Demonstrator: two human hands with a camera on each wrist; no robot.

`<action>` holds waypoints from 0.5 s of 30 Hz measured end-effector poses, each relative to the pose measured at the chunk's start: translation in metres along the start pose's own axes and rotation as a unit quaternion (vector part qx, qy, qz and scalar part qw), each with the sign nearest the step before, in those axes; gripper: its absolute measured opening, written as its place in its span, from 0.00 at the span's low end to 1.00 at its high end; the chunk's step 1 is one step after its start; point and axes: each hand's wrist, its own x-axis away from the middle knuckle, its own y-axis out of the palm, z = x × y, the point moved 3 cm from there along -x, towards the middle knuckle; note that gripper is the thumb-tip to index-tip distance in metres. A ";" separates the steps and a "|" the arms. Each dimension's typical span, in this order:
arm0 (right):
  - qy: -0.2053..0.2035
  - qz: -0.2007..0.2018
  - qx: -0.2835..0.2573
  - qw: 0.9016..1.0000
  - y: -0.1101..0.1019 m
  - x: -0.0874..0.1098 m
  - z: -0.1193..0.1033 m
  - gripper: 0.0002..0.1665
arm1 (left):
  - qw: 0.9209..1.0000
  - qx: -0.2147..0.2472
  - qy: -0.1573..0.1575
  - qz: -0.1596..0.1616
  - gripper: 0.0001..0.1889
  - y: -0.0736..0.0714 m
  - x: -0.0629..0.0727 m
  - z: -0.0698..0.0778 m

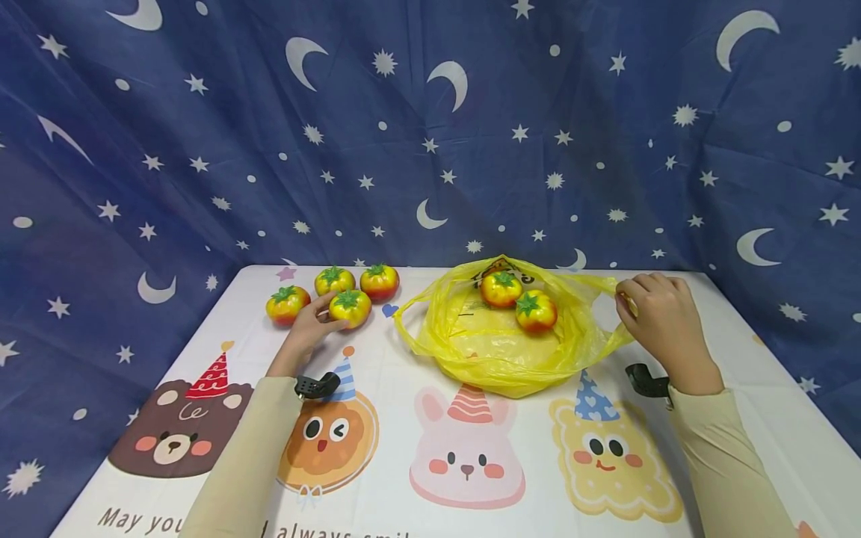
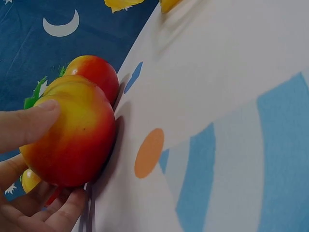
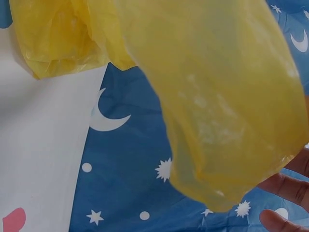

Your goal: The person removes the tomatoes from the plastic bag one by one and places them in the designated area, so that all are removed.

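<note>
My left hand (image 1: 306, 332) holds a red-and-yellow tomato (image 1: 350, 309) with a green leafy top, close over the table. In the left wrist view the thumb presses one side of this tomato (image 2: 72, 135) and the other fingers curl beneath it. On the right, my right hand (image 1: 662, 317) grips a handle of a yellow plastic bag (image 1: 504, 379), pulling it outward. The bag's mouth gapes upward, and two tomatoes lie inside, one at the back (image 1: 501, 289) and one nearer (image 1: 537, 312). Yellow film (image 3: 222, 106) fills much of the right wrist view.
Around the left hand stand three more tomatoes: one at the left (image 1: 287, 306), one behind (image 1: 334, 279) and one to the back right (image 1: 380, 282). A white cloth with cartoon prints (image 1: 467, 448) covers the table. Behind it hangs a blue curtain (image 1: 377, 172) with moons and stars.
</note>
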 end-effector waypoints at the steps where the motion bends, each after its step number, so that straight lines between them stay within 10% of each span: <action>1: 0.000 0.000 0.000 1.000 0.000 0.000 0.000 0.05 | 1.000 0.001 -0.002 -0.001 0.38 0.000 0.000 0.000; 15: -0.001 0.000 -0.002 1.000 0.001 0.001 0.001 0.05 | 1.000 0.010 -0.007 -0.001 0.40 0.001 0.001 -0.001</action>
